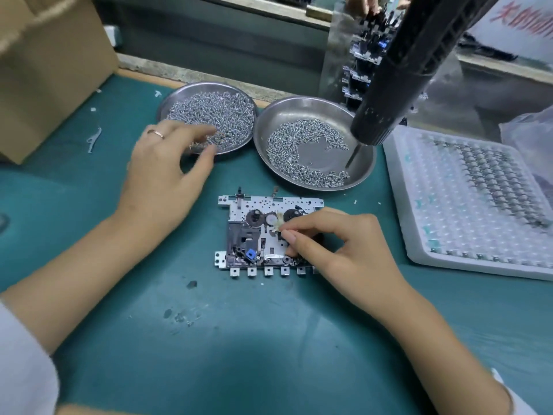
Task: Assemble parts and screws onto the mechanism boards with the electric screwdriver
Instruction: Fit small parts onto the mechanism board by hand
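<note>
1 mechanism board [270, 232] lying flat, long axis L-R, tabs facing operator. 2 screw dishes [314, 115]. R hand [335, 244] pinching small part on board; L hand [167, 169] hovering, fingers spread loosely.

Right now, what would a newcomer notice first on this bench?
Probably the mechanism board at centre, where the right hand pinches a small part. Behind it sit two steel dishes of screws; the left hand reaches into the left dish. The black screwdriver hangs over the right dish.
</note>
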A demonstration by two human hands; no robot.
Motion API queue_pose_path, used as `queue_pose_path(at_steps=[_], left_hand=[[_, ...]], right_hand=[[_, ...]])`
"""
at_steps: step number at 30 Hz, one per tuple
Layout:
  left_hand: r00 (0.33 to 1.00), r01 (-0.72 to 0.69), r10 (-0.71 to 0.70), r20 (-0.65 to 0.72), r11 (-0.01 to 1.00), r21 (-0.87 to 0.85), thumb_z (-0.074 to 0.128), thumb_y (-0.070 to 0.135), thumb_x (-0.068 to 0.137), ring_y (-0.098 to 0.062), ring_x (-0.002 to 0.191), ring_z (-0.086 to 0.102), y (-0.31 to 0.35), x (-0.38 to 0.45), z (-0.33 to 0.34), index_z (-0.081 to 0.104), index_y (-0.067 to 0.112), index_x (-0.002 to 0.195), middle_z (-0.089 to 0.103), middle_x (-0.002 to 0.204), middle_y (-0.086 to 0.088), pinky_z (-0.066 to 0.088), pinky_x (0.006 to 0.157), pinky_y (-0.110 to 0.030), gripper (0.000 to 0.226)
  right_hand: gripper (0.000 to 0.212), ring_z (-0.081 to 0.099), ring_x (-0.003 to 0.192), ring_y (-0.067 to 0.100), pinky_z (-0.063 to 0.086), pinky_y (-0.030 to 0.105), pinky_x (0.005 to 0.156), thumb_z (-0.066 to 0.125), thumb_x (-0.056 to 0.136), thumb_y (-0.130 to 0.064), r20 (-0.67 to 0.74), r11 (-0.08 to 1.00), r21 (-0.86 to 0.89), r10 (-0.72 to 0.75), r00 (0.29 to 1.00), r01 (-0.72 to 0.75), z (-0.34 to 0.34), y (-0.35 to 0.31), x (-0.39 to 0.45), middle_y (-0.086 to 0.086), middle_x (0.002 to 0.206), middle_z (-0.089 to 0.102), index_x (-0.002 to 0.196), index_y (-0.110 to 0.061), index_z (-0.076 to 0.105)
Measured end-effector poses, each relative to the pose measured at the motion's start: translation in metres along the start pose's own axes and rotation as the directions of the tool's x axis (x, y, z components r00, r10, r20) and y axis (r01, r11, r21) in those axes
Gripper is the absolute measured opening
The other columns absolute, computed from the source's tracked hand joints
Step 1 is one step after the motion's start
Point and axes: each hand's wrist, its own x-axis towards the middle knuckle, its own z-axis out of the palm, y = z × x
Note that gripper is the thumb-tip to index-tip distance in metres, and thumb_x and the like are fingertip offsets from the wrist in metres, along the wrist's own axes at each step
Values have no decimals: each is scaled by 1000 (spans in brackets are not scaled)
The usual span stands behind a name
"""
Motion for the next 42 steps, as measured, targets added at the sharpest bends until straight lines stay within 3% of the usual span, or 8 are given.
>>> queue_pose_path(at_steps=[5, 9, 19, 26, 31, 33, 36, 42], left_hand=[[969, 159, -192, 159, 967, 197, 60, 35, 91, -35, 112, 52, -7, 33, 4, 60, 16, 127, 56, 124, -18, 39, 99, -39, 41], [946, 231, -275, 172, 944, 237, 66, 30, 88, -36, 108, 55, -1, 49, 4, 68, 15, 116, 64, 112, -18, 43, 92, -38, 31], [986, 106, -89, -141, 987, 118, 62, 26, 92, -34, 95, 60, -10, 28, 9, 74, 17, 102, 68, 106, -6, 48, 77, -42, 18], [978, -48, 46, -204, 999, -4, 63, 17, 90, -33, 88, 60, -3, 20, 18, 73, 9, 99, 70, 95, -10, 41, 85, -41, 15], [976, -33, 28, -217, 999, -16, 68, 19, 87, -28, 85, 62, -3, 18, 21, 73, 11, 93, 72, 91, -5, 32, 84, -33, 11], [974, -13, -6, -228, 997, -82, 70, 19, 85, -27, 85, 63, 1, 18, 19, 74, 10, 91, 73, 90, -3, 34, 86, -34, 11], [966, -120, 64, -249, 969, -216, 72, 19, 82, -14, 84, 59, 17, 14, 15, 75, 10, 88, 69, 84, 4, 39, 87, -39, 11], [902, -402, 330, -278, 876, -266, 77, 20, 75, -13, 75, 57, 38, 0, 21, 73, 8, 87, 67, 82, 8, 40, 78, -43, 17]], right_hand=[[9, 60, 73, 12, 48, 26, 68, 70, 84, -13, -3, 999, -27, -21, 1000, 21, 1, 3, 0, -6, 70, 67, 87, -19, 76], [10, 59, 74, 11, 46, 19, 68, 67, 83, -19, -8, 999, -36, -38, 999, 38, 2, 4, 1, -10, 72, 67, 88, -19, 76], [13, 61, 72, 7, 47, 16, 68, 66, 84, -18, -39, 992, -46, -115, 993, 114, 0, 5, 3, -10, 76, 68, 91, -16, 77], [14, 62, 80, -1, 45, 9, 78, 67, 84, -4, -429, 957, -230, -262, 865, 175, -10, -1, 22, -7, 85, 69, 95, -9, 73], [29, 51, 82, -1, 40, 13, 81, 65, 88, -8, -236, 916, -392, -14, 972, -82, -27, 1, 59, 0, 104, 67, 116, -12, 67], [25, 58, 80, 5, 46, 19, 83, 65, 88, -9, -254, 945, -318, -6, 967, -78, -22, -3, 66, 0, 102, 69, 113, -12, 69], [16, 66, 82, 5, 53, 24, 82, 68, 87, -11, -287, 996, 73, 76, 955, -58, -9, -15, 69, -5, 91, 73, 101, -15, 74], [11, 66, 71, 13, 54, 21, 69, 67, 85, -7, -111, 845, 522, 201, 973, -115, 0, -17, 61, 11, 82, 74, 93, -7, 74]])
